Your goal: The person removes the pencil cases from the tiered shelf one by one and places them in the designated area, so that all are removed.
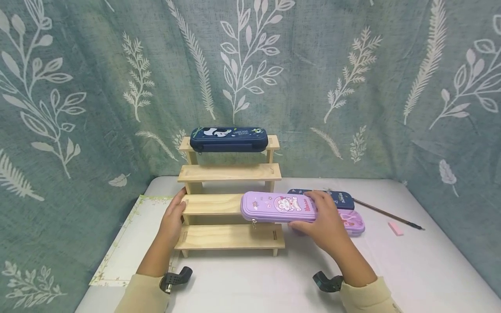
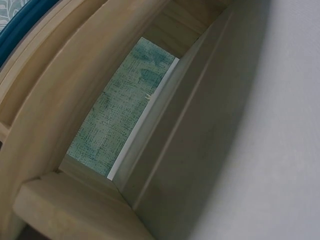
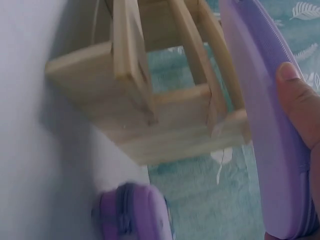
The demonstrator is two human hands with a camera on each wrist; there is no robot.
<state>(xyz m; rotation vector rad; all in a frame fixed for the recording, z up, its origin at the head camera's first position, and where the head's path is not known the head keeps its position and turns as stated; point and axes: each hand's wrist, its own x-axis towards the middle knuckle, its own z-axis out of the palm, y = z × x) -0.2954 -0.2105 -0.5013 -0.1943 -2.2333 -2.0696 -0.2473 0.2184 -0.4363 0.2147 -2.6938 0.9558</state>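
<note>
A light purple pencil case with a cartoon figure on its lid is gripped at its right end by my right hand. Its left end overlaps the third tier of a wooden step rack. In the right wrist view the thumb lies along the zip side of the raised purple case. My left hand holds the rack's left side at the third tier, fingers partly hidden behind it. A dark blue panda pencil case sits on the top tier.
Right of the rack, another dark blue pencil case and a pink-purple one lie on the white table, partly covered by my right hand. Further right are a thin brown stick and a pink eraser. A leaf-bordered sheet lies left.
</note>
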